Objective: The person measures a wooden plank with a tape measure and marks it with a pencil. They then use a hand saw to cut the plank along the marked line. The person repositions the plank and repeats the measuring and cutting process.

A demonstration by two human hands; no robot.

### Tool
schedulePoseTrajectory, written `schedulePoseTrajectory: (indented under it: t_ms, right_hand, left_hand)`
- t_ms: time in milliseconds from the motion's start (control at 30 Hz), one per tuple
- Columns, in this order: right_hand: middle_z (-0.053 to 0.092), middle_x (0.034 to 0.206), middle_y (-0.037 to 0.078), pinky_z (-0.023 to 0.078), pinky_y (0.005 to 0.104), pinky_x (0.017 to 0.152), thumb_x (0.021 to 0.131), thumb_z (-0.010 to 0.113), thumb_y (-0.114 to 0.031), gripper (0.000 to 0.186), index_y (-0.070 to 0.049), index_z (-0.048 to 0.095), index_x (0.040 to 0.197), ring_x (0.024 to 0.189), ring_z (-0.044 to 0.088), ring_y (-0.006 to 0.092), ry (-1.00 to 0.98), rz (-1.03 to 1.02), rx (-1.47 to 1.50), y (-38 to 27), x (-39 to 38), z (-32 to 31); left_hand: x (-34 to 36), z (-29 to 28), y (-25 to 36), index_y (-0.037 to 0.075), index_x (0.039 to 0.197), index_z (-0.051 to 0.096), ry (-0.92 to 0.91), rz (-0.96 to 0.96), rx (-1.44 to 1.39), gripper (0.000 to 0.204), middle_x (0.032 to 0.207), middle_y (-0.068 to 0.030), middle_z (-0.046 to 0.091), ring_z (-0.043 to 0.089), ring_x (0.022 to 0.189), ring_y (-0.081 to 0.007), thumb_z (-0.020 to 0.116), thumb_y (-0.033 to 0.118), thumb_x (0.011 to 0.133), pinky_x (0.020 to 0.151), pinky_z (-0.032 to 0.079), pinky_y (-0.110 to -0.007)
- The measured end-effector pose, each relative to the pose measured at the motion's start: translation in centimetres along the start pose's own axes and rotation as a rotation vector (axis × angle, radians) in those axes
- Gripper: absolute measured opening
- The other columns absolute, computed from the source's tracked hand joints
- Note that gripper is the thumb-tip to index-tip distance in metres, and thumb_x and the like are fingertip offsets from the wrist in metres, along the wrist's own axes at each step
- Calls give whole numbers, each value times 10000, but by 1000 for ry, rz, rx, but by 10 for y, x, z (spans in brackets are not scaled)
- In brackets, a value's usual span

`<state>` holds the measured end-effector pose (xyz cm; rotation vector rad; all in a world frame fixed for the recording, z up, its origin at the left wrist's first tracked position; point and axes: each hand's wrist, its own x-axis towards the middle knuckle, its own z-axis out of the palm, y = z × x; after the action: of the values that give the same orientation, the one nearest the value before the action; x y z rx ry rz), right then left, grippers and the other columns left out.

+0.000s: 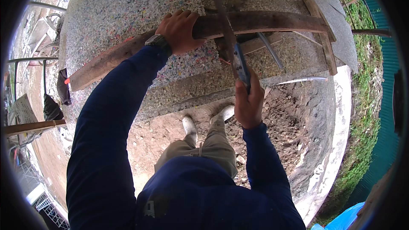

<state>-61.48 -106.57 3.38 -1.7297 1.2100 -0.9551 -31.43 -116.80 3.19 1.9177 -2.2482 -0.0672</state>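
Note:
A long, dark wooden plank (277, 22) lies across a speckled board (136, 8) in front of me. My left hand (181, 32) grips it left of the saw, fingers over the far edge and thumb along the near side. In my right hand (250, 102) is the blue handle of a handsaw (226, 21), fingers wrapped round it. The saw's blade points away from me and crosses the plank near its middle. Whether the teeth have cut into the wood, I cannot tell. The plank's left end (79, 81) has an orange-red mark.
Wood strips (326, 44) sit under the plank's right end, and a grey metal tube (269, 49) lies beside it. Broken soil (281, 123) is below the board. A wheelbarrow (40, 36) stands at far left; grass (366, 115) and a green corrugated fence (390, 81) run along the right.

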Motion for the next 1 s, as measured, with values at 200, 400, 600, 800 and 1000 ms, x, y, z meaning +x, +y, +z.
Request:
schedulePoseTrajectory:
  t_ms: [200, 400, 600, 800, 1000]
  right_hand:
    - [691, 928, 136, 529, 356, 665, 1099, 578, -176, 481, 50, 547, 1522, 725, 656, 171, 1, -57, -47, 4, 2, 3]
    - [684, 890, 126, 527, 358, 639, 1099, 576, -170, 469, 37, 551, 1519, 697, 660, 177, -3, -83, -34, -1, 2, 3]
    - [699, 898, 120, 536, 357, 651, 1093, 581, -166, 472, 31, 557, 1522, 703, 665, 179, -8, -37, -47, -4, -9, -1]
    - [753, 1008, 161, 564, 355, 707, 1085, 599, -179, 491, 43, 558, 1521, 756, 702, 198, -21, 12, -136, 1, -52, -25]
    - [756, 998, 167, 572, 375, 718, 1101, 589, -211, 496, 47, 559, 1523, 802, 730, 207, -74, 99, -120, -13, -81, -45]
  left_hand:
    - [-3, -2, 5, 230, 1621, 525, 74, 128, -5, 859, 1410, -87, 644, 601, 1369, -331, 859, 450, 861, 1166, 459, -534]
    - [-2, -1, 2, 336, 1677, 456, 45, 198, 22, 836, 1436, -46, 609, 559, 1391, -294, 822, 401, 928, 1145, 457, -535]
    - [-2, 2, 2, 356, 1689, 444, 36, 185, 41, 855, 1420, -46, 608, 559, 1387, -295, 830, 417, 928, 1145, 459, -533]
    - [-2, 5, -1, 358, 1690, 453, 37, 186, 31, 846, 1381, -57, 604, 564, 1363, -288, 827, 420, 933, 1133, 460, -524]
    - [-3, 3, 1, 357, 1686, 465, 19, 177, 41, 840, 1351, -60, 592, 574, 1322, -279, 826, 422, 931, 1108, 467, -511]
